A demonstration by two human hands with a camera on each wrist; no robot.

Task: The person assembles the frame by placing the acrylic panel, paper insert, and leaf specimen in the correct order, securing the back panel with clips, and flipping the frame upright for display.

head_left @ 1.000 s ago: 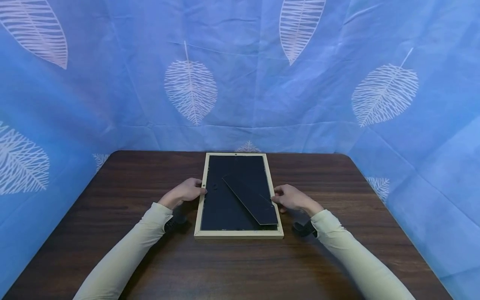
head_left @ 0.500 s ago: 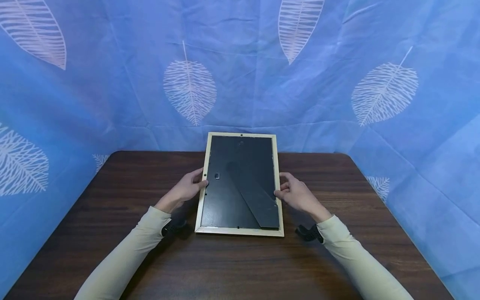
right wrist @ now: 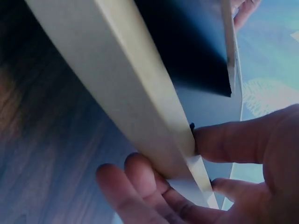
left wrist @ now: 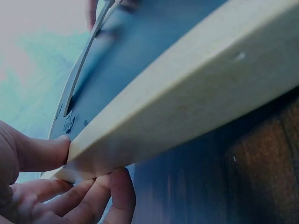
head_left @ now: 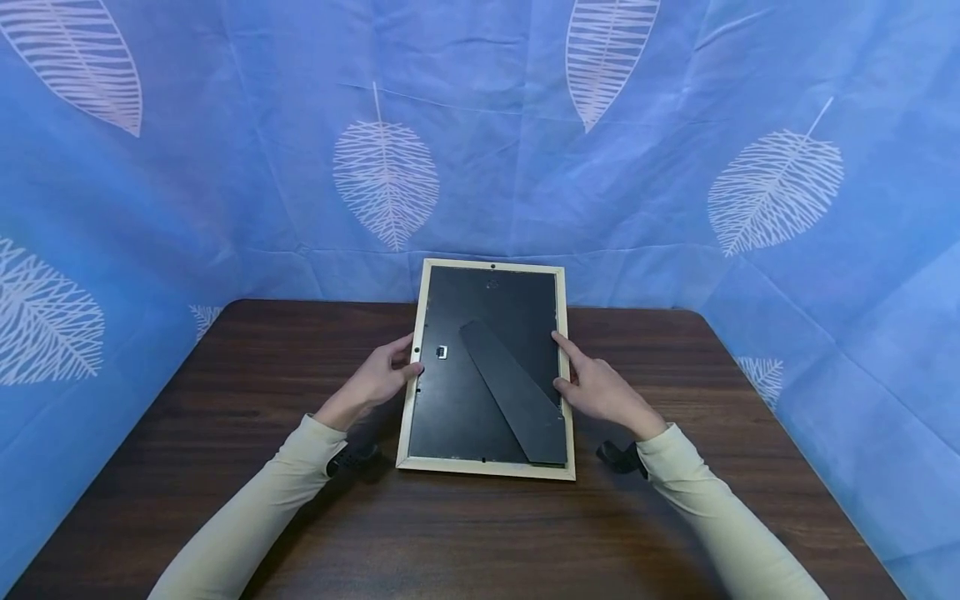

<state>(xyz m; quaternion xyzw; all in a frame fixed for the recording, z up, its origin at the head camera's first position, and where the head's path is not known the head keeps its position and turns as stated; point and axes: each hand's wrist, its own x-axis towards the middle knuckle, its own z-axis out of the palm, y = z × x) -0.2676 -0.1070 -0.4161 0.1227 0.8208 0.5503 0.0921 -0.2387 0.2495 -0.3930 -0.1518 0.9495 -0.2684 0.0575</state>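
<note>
A picture frame (head_left: 405,429) with a pale wooden border shows its black back panel (head_left: 450,408), far end raised off the table and near edge low over it. A black easel leg (head_left: 513,392) slants across the panel, standing out from it in both wrist views. My left hand (head_left: 375,377) grips the left side, thumb on the back and fingers beneath, as the left wrist view shows. At the right side, my right hand (head_left: 603,390) holds the border; thumb and index finger lie on the back edge, while the other fingers (right wrist: 140,175) curl below.
The dark wooden table (head_left: 480,542) runs beneath the frame and both forearms. Behind it hangs a blue cloth (head_left: 510,183) with white leaf prints, which also encloses both sides.
The frame's far end has risen from the table and the frame has shifted slightly right. My right index finger has moved onto the back edge. The left hand keeps its grip.
</note>
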